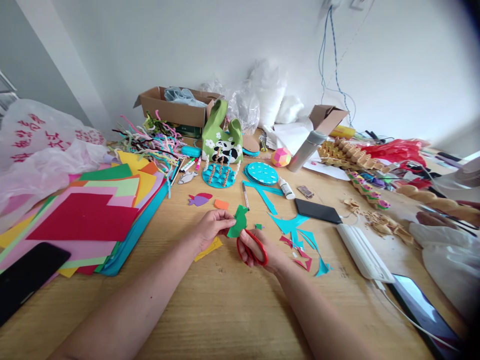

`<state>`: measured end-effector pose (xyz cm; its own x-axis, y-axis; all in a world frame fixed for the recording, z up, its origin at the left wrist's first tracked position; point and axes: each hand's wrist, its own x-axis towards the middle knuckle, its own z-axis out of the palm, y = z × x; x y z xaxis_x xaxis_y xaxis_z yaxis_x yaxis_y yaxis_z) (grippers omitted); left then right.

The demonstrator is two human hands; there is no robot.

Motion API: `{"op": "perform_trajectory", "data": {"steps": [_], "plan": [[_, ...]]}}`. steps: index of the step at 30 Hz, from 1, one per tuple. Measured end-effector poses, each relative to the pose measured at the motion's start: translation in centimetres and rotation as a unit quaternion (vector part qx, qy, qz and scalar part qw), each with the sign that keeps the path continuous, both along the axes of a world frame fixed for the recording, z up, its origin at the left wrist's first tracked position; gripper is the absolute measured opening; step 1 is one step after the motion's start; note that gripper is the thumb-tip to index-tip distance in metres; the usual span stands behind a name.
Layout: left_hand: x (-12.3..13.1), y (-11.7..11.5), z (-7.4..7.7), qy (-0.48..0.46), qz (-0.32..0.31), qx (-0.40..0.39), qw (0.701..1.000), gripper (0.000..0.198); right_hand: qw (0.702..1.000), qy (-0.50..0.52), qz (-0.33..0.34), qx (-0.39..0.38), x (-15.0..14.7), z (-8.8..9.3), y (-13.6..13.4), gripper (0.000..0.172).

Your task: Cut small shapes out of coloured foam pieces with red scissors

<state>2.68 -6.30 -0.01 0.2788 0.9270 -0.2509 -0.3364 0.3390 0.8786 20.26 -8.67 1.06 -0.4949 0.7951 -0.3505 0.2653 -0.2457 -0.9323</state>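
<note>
Over the tabletop (210,310), inward from its near edge, our left hand (213,228) pinches the green paper (240,220) while our right hand (259,246) holds the red scissors (266,258), and we likely cut cleanest by turning the paper

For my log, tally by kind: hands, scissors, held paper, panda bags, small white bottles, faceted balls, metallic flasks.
Hands: 2 (left hand, right hand)
Red-handled scissors: 1
Held green paper piece: 1
Panda bag: 1
Small white bottle: 1
Faceted ball: 1
Metallic flask: 1
Total: 8
</note>
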Motion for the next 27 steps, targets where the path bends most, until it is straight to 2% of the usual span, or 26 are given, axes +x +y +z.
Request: {"op": "perform_trajectory", "data": {"steps": [7, 15, 27], "plan": [[0.15, 0.11, -0.28, 0.015, 0.01, 0.015, 1.0, 0.033, 1.0, -0.002, -0.01, 0.001, 0.0, -0.14, 0.05, 0.065], [0.29, -0.08, -0.18, -0.015, 0.001, -0.017, 1.0, 0.041, 1.0, 0.017, 0.003, -0.007, 0.13, 0.15, 0.18, 0.07], [0.65, -0.32, 0.31, -0.032, 0.014, -0.01, 0.999, 0.041, 1.0, 0.006, 0.008, 0.013, 0.07, 0.15, 0.25, 0.06]]}}
